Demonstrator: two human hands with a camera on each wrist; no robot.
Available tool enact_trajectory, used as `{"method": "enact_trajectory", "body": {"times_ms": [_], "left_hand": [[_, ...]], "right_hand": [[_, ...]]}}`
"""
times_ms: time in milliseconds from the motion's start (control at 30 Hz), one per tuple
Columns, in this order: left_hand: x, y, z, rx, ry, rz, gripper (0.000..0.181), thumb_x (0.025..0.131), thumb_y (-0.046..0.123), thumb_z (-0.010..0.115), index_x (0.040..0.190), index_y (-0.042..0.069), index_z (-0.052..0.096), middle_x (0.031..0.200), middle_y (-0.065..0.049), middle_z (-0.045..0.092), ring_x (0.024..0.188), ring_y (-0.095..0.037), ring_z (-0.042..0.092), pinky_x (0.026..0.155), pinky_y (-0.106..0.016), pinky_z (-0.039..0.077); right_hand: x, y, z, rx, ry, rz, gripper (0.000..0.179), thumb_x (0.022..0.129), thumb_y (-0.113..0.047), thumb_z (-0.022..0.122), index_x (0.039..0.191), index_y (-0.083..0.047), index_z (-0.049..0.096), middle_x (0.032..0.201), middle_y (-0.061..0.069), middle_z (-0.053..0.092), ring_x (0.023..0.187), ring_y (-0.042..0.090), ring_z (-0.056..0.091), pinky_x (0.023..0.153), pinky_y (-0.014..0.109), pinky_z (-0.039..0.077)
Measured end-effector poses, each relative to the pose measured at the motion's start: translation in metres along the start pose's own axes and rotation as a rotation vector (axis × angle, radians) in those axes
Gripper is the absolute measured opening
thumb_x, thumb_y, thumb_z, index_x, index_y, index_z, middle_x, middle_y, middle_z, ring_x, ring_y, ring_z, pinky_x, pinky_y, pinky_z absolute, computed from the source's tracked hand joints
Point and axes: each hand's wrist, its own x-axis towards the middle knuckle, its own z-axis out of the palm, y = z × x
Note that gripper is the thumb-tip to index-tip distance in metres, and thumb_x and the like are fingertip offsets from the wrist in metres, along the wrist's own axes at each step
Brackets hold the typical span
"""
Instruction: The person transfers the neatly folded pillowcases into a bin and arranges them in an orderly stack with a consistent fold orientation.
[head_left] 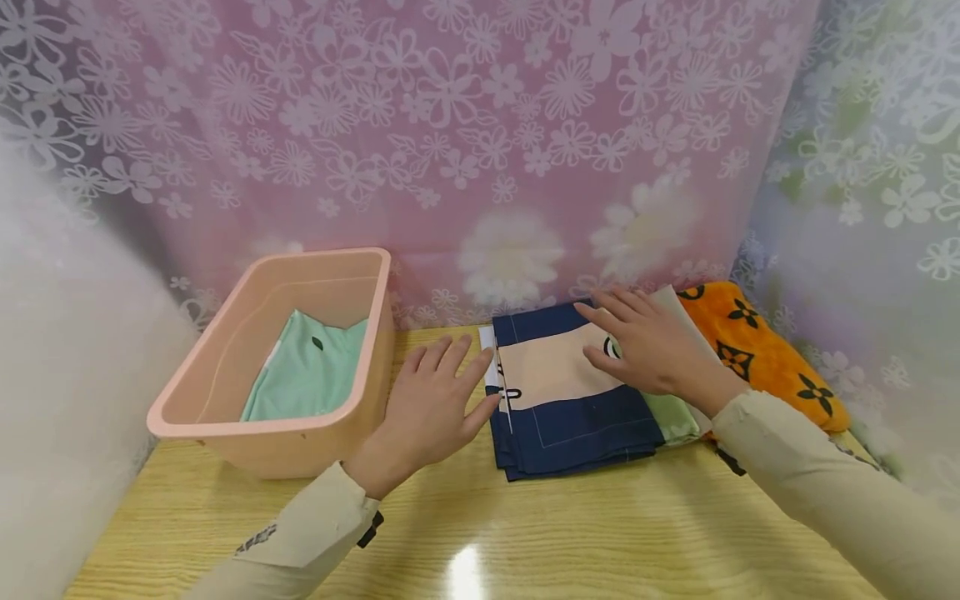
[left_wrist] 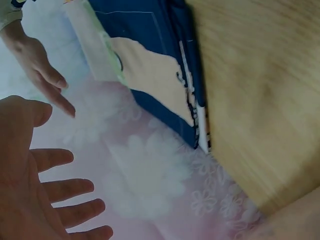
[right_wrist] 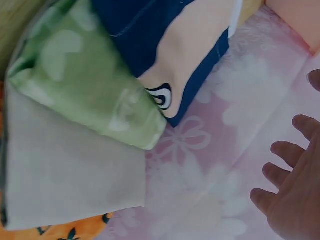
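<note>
My left hand (head_left: 431, 408), fingers spread, is between the pink basin and a folded navy and peach cloth (head_left: 570, 429), its fingertips near the cloth's left edge. Above the right part of that cloth is my right hand (head_left: 651, 343), its fingers extended and holding nothing. A folded pale green cloth (right_wrist: 80, 75) shows beside the navy one, with a folded light grey cloth (right_wrist: 75, 160) next to it. Farthest right lies an orange cloth (head_left: 750, 350) with dark flower motifs, partly hidden by my right forearm. In the left wrist view, my left palm (left_wrist: 20, 185) holds nothing.
The pink basin (head_left: 262, 429) stands on the left of the wooden table (head_left: 420, 533), with a mint green cloth (head_left: 315, 375) inside. A pink flowered curtain (head_left: 450, 167) hangs right behind the table, and pale curtains flank both sides.
</note>
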Motion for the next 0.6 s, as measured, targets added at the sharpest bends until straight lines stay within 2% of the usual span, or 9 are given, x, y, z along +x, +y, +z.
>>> {"method": "enact_trajectory", "body": {"times_ms": [200, 367, 467, 600], "left_hand": [[0.0, 0.003, 0.023, 0.004, -0.056, -0.023, 0.056, 0.096, 0.056, 0.04, 0.141, 0.024, 0.05, 0.143, -0.011, 0.044, 0.13, -0.033, 0.04, 0.105, -0.053, 0.03], [-0.002, 0.003, 0.037, -0.008, -0.103, -0.023, 0.057, 0.096, 0.056, 0.041, 0.141, 0.023, 0.049, 0.144, -0.011, 0.043, 0.129, -0.033, 0.041, 0.104, -0.053, 0.031], [-0.003, 0.003, 0.042, -0.021, -0.114, -0.021, 0.056, 0.096, 0.055, 0.042, 0.14, 0.021, 0.05, 0.143, -0.012, 0.043, 0.128, -0.033, 0.041, 0.103, -0.053, 0.032], [-0.006, 0.002, 0.048, -0.004, -0.134, -0.053, 0.056, 0.096, 0.054, 0.042, 0.14, 0.021, 0.05, 0.143, -0.013, 0.043, 0.13, -0.034, 0.038, 0.105, -0.054, 0.029]], "right_hand": [[-0.012, 0.007, 0.015, -0.061, -0.062, 0.046, 0.07, 0.096, -0.057, 0.04, 0.152, -0.018, 0.026, 0.154, 0.017, 0.024, 0.139, 0.038, 0.021, 0.11, 0.056, 0.013], [-0.022, 0.014, 0.024, -0.018, -0.102, 0.077, 0.069, 0.098, -0.056, 0.038, 0.152, -0.015, 0.026, 0.153, 0.021, 0.022, 0.138, 0.041, 0.02, 0.11, 0.056, 0.013], [-0.026, 0.019, 0.029, -0.01, -0.095, 0.084, 0.068, 0.098, -0.053, 0.04, 0.152, -0.014, 0.028, 0.152, 0.022, 0.023, 0.138, 0.042, 0.021, 0.11, 0.056, 0.014], [-0.031, 0.024, 0.035, 0.013, -0.089, 0.115, 0.068, 0.097, -0.054, 0.043, 0.152, -0.015, 0.029, 0.153, 0.021, 0.023, 0.137, 0.044, 0.019, 0.109, 0.059, 0.013]]}}
